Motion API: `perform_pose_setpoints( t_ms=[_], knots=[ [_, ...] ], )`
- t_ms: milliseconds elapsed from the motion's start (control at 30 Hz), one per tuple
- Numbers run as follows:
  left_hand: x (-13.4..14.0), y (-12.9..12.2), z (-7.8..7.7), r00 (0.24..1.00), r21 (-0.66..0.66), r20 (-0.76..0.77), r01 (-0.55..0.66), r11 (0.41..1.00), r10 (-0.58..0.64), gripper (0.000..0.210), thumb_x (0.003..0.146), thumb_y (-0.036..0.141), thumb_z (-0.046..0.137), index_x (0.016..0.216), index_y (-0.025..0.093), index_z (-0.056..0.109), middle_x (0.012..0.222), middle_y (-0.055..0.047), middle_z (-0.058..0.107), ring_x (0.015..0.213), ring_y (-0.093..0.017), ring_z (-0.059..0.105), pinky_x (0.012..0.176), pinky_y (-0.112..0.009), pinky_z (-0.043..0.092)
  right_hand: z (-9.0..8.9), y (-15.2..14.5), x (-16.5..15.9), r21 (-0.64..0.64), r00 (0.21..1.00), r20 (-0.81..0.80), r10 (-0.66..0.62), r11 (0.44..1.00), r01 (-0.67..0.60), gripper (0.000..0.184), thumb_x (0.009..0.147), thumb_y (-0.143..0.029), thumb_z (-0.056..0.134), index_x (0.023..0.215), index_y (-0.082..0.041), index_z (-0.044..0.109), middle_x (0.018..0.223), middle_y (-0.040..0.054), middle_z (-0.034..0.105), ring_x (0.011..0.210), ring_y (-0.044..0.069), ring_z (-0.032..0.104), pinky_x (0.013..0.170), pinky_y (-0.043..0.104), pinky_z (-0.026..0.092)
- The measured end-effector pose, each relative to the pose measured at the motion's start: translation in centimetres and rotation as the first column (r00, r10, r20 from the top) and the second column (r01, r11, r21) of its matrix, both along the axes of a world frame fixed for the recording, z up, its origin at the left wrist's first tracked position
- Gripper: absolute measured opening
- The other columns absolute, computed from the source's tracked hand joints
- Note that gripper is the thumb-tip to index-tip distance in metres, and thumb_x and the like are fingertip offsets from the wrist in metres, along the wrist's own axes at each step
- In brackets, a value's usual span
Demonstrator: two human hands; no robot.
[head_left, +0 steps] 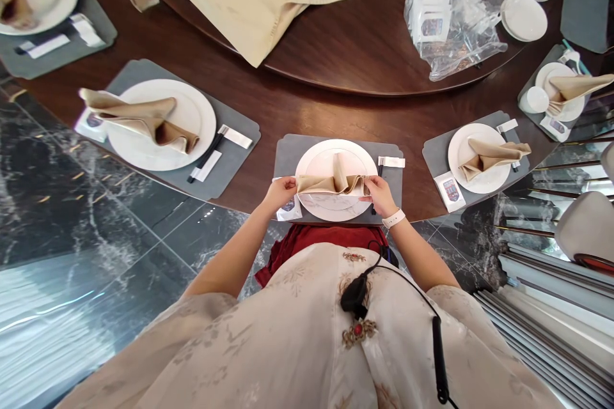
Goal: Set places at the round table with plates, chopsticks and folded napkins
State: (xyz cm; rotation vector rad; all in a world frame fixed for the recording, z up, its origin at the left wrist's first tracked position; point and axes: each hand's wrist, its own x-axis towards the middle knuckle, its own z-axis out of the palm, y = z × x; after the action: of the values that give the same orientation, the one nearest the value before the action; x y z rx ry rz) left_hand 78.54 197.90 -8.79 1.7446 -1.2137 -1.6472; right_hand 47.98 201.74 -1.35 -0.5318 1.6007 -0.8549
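A folded beige napkin [330,184] with one raised peak lies across a white plate [336,209] in front of me. My left hand [282,193] pinches the napkin's left end. At its pleated right end, my right hand [380,197] has its fingers closed on the cloth. Under the plate is a grey placemat [288,150]. A white packet [290,209] sits on the mat below my left hand, partly covered by the plate. Dark chopsticks [380,169] with a white paper band stand to the right of the plate, partly behind my right hand.
Similar settings flank mine, with a napkin-topped plate [192,108] on the left and another plate [480,182] on the right. A beige cloth [259,6] covers part of the raised turntable [374,70]. A clear plastic bag [455,25] and stacked small plates [524,18] rest there too.
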Motion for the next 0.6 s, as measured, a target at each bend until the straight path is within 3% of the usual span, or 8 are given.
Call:
perform_pose_setpoints(
  t_ms=[233,400,500,600],
  knots=[
    [-0.49,0.14,0.78,0.959,-0.210,0.259,0.170,0.963,-0.113,0.020,0.074,0.033,0.056,0.088,0.021,0.064,0.079,-0.003,0.067,0.074,-0.018,0.059,0.070,-0.028,0.045,-0.19,0.04,-0.13,0.016,1.000,-0.002,-0.002,1.000,0.002,0.037,0.073,-0.050,0.075,0.089,-0.019,0.062,0.094,0.0027,0.066,0.086,0.016,0.061,0.062,0.027,0.062],
    [-0.66,0.27,0.82,0.927,-0.168,0.357,0.187,0.968,-0.117,0.019,0.081,0.032,0.053,0.091,0.022,0.066,0.084,-0.006,0.070,0.074,-0.021,0.061,0.070,-0.029,0.044,0.23,0.08,0.02,0.039,1.000,0.003,-0.022,0.999,0.022,0.034,0.073,-0.045,0.075,0.090,-0.018,0.062,0.091,0.0019,0.063,0.082,0.013,0.058,0.059,0.025,0.061],
    [-0.67,0.17,0.52,0.921,-0.126,0.382,0.136,0.983,-0.079,0.014,0.077,0.030,0.057,0.081,0.021,0.066,0.079,-0.006,0.070,0.073,-0.021,0.060,0.069,-0.029,0.044,0.33,0.03,0.07,0.047,1.000,0.004,-0.022,0.999,0.022,0.033,0.074,-0.045,0.075,0.089,-0.018,0.062,0.084,-0.0004,0.059,0.075,0.012,0.055,0.057,0.025,0.060],
    [-0.58,0.07,0.19,0.952,-0.064,0.299,0.083,0.994,-0.060,0.014,0.068,0.033,0.064,0.071,0.019,0.065,0.071,-0.004,0.066,0.070,-0.019,0.058,0.067,-0.028,0.043,0.25,-0.05,0.05,0.041,1.000,0.003,-0.021,0.999,0.020,0.034,0.073,-0.046,0.075,0.088,-0.018,0.062,0.082,-0.0011,0.057,0.073,0.011,0.053,0.057,0.025,0.060]
  ],
)
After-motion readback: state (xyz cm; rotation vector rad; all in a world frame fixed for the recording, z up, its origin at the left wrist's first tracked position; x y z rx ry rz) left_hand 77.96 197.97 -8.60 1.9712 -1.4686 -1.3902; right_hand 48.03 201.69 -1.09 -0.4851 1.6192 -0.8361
